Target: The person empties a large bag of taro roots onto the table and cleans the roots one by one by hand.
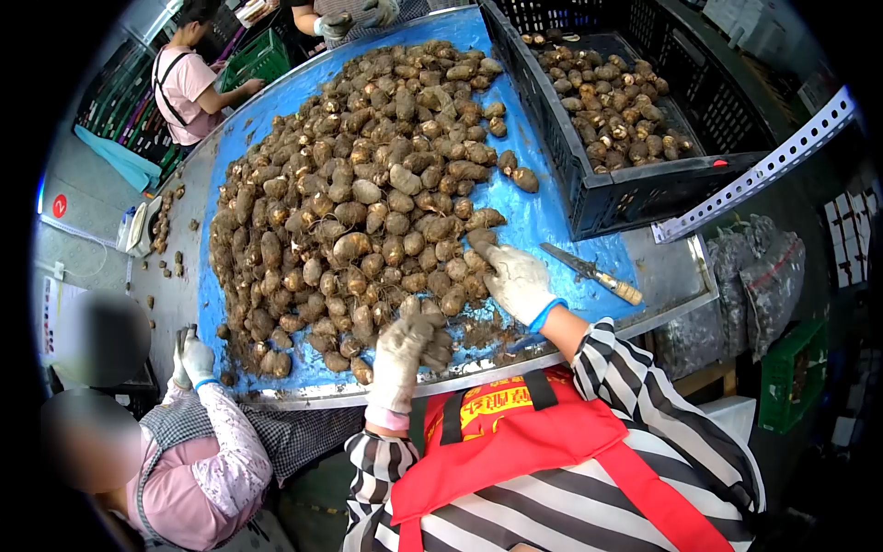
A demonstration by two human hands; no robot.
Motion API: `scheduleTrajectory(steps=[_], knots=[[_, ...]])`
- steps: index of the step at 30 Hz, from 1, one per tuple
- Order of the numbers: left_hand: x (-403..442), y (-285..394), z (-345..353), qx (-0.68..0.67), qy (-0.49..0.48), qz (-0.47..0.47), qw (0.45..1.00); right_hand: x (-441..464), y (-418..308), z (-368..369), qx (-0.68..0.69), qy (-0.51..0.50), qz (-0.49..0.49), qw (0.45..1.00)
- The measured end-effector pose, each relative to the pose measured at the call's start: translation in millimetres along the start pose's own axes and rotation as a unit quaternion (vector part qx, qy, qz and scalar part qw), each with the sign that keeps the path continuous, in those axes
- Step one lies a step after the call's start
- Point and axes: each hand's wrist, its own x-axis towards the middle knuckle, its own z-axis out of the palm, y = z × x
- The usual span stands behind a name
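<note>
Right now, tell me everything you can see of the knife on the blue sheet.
The knife has a dark, dirty-looking blade and a light brown handle that looks wooden. It lies on the blue sheet, to the right of your right hand. The blade points away from you and to the left, the handle back to the right. Only the sheet appears to touch it; your hand is apart from it. How sharp it is can't be told.
</note>
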Motion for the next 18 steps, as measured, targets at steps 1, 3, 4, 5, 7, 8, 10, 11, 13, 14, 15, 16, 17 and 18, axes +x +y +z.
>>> scheduleTrajectory(steps=[1,3,4,5,7,8,10,11,13,14,15,16,17,18], knots=[[0,-6,2,-0.015,0.004,-0.018,1.0,4,0,3,-0.011,-0.005,0.004,1.0],[0,-13,6,-0.024,0.005,-0.024,0.999,9,8,14,0.046,0.035,0.002,0.998],[1,-13,8,-0.028,0.013,-0.024,0.999,10,11,17,0.098,0.064,-0.013,0.993],[0,-12,10,-0.031,0.021,-0.026,0.999,11,17,23,0.149,0.091,-0.028,0.984],[2,-7,15,-0.009,0.036,-0.009,0.999,13,21,18,0.334,0.037,0.044,0.941],[4,-5,18,0.001,0.044,0.0,0.999,6,10,-8,0.431,-0.031,0.124,0.893],[10,-5,29,0.093,0.066,0.069,0.991,-9,13,-21,0.573,-0.098,0.213,0.785],[13,-4,35,0.138,0.076,0.103,0.982,-15,11,-24,0.559,-0.108,0.219,0.792],[10,13,50,0.249,0.044,0.11,0.961,-26,1,-42,0.531,-0.128,0.231,0.805],[18,8,53,0.352,0.046,0.232,0.906,-30,-2,-49,0.526,-0.147,0.218,0.809],[26,3,56,0.444,0.046,0.348,0.824,-34,-2,-46,0.535,-0.134,0.205,0.808],[28,4,62,0.452,0.025,0.342,0.824,-39,-2,-42,0.544,-0.121,0.193,0.807],[30,1,63,0.407,0.007,0.281,0.869,-42,-1,-39,0.553,-0.106,0.181,0.806],[32,-2,65,0.36,-0.012,0.217,0.907,-43,-4,-49,0.55,-0.129,0.172,0.807]])
